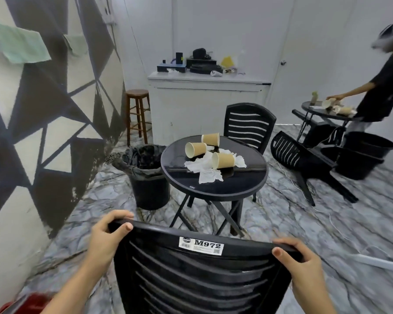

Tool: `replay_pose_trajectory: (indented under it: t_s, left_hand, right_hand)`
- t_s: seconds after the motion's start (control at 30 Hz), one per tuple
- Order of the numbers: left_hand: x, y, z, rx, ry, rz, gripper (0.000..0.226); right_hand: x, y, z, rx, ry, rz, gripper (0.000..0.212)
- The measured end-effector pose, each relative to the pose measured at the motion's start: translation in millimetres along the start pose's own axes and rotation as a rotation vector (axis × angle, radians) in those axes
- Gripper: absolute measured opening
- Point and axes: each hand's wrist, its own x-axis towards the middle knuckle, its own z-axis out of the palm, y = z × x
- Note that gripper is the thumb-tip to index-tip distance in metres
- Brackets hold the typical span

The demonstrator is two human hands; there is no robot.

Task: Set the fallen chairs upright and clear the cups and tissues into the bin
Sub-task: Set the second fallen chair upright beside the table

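Fingers of both hands clamped on chair top rail; label reads "M972".

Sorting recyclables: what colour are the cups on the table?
Tan paper cups, white inside; head view.

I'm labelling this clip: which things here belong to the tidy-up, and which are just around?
Job: chair in hand; fallen chair; three paper cups; tissues; lined bin.
Just around: wooden stool; counter clutter; wall cloths; black tubs.
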Motion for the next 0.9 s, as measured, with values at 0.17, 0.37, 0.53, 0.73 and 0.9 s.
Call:
replay_pose_trajectory:
  t_s: [0.17,0.37,0.53,0.73,0.9]
  left_hand:
    - [42.6,-19.0,15.7,-0.015,-0.071,-0.011,0.018]
    - [109.3,-33.6,25.3,-0.026,-0.094,-0.006,0.037]
    - [156.2,-44.1,29.1,-0.072,-0.2,0.038,0.026]
    - [201.5,-67.3,26.6,-0.153,-0.349,0.064,0.024]
    - [242.2,-81.4,22.4,-0.173,-0.54,0.069,0.046]
  right_hand:
    - [17.2,-1.6,6.7,-0.02,0.066,-0.026,0.017]
    - [48.2,0.5,28.2,-0.116,0.17,-0.078,0.022]
    - [59.7,-7.6,49.6,-0.129,0.238,-0.117,0.023]
    - [51.8,-3.1,84.6,-0.114,0.356,-0.132,0.021]
    - [30.6,14.2,118.0,-0.117,0.523,-0.083,0.067]
